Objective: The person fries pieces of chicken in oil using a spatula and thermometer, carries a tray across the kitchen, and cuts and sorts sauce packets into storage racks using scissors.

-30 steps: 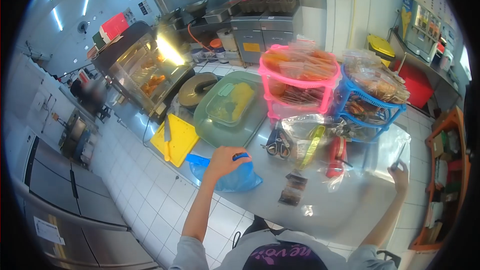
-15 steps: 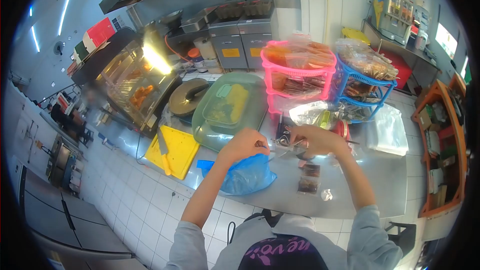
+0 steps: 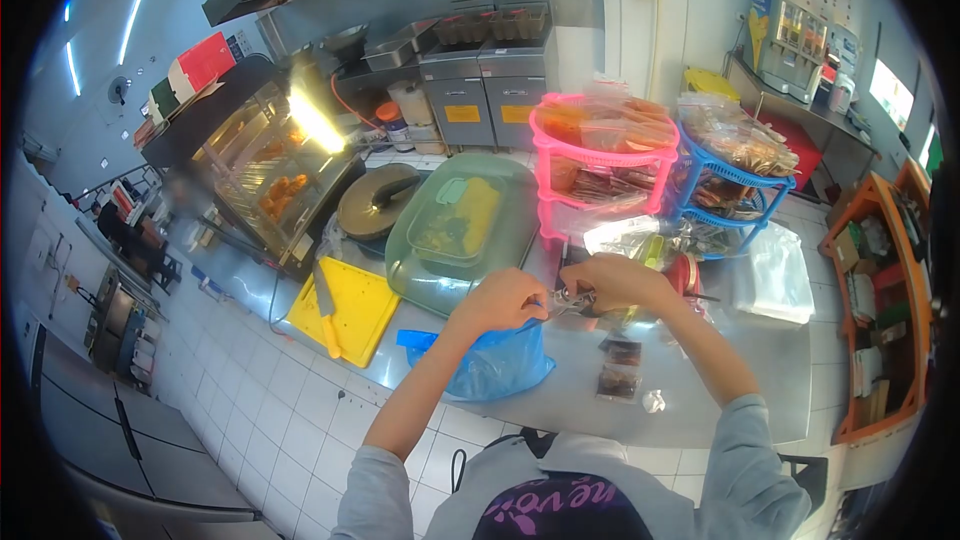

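Note:
Pinched fingers of my left hand (image 3: 508, 300) are at the top of a blue plastic bag (image 3: 500, 362), which bulges on the steel table below. Close to its right, my right hand (image 3: 622, 285) is closed around a shiny metal tool that looks like scissors (image 3: 570, 304). Its metal end reaches to the left hand's fingertips, and the exact contact there is too small to make out. Nearer me on the table lie small dark sauce packets (image 3: 620, 368) and a crumpled white scrap (image 3: 653, 401).
Left of the bag are a yellow cutting board (image 3: 372, 312) with a knife (image 3: 327, 312) and a green lidded tub (image 3: 410, 265). Behind my hands stand a pink tiered basket (image 3: 605, 148) and a blue one (image 3: 735, 178), both holding packets. Clear plastic bags (image 3: 775, 285) lie at right.
My right hand has come left with the metal tool, closing the gap to my left hand. The left hand keeps its pinch at the bag's top. The view has shifted slightly.

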The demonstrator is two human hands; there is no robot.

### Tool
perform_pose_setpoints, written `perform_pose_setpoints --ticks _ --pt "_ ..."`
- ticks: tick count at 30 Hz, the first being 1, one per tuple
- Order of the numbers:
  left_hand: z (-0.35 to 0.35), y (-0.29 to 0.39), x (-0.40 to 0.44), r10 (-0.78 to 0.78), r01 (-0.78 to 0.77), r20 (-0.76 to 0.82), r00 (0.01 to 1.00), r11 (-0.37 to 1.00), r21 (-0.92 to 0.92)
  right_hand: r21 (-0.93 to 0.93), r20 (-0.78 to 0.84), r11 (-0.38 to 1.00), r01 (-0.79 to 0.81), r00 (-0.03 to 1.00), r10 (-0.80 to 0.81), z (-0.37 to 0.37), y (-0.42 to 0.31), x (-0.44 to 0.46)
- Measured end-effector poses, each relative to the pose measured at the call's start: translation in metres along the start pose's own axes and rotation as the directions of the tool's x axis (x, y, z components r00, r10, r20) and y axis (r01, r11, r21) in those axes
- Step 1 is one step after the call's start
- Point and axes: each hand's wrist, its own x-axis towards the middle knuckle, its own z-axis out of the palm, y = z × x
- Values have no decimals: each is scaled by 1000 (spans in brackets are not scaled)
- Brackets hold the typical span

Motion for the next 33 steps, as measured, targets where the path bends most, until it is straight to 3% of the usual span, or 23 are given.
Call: perform_pose_setpoints --ticks 4,6,12,16,20,25,27,28,30,31,33 --pt "-2 4 -1 40 -41 -22 999 999 -17 35 -65 997 70 996 -68 8 1 0" --pt "-2 5 -1 43 -43 -32 999 999 -5 -48 5 996 70 998 -70 3 -5 3" --pt "6 -2 -4 66 -73 -104 992 995 -66 -2 153 999 -53 987 53 -10 -14 7" --pt "5 0 -6 37 -49 -117 992 994 -97 -31 146 995 -95 984 99 -5 -21 5" --pt "13 -5 -15 40 -50 -145 989 997 -65 -33 125 999 -39 991 43 3 -20 4" --pt "7 -9 -15 -5 2 -54 999 999 -55 -13 -60 1000 14 998 -15 36 -2 -3" --pt "8 -16 -16 -49 49 8 999 986 -160 60 -171 998 -21 985 31 46 -12 -11" --pt "5 -9 -16 -82 85 31 996 985 -149 149 -117 988 -31 992 49 41 -21 -18" --pt "10 -17 -15 -156 158 36 987 985 -65 -54 -280 999 -1 960 -14 71 -8 -7" --pt "18 -32 -16 -124 129 40 992 970 -206 -40 -294 997 -63 955 49 76 -11 -4" --pt "19 -36 -32 -20 20 -65 998 1000 4 -48 -399 995 -86 915 60 77 -18 -6"
